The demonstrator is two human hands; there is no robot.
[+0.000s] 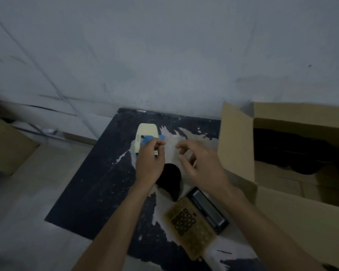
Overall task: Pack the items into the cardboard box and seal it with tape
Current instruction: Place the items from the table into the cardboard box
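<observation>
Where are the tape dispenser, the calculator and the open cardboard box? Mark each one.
tape dispenser (145,132): head view, on its cream top shell.
calculator (192,227): head view, on its tan keypad face.
cardboard box (237,145): head view, on its raised left flap.

We count one tape dispenser (146,138), cream with blue parts, one dark cylindrical container (170,180) and one calculator (196,218) on the dark mat (90,192). We record two cardboard boxes: one open box (294,159) at right holding dark items of uncertain number, and one box (6,147) at left. Two bare hands are in view.
</observation>
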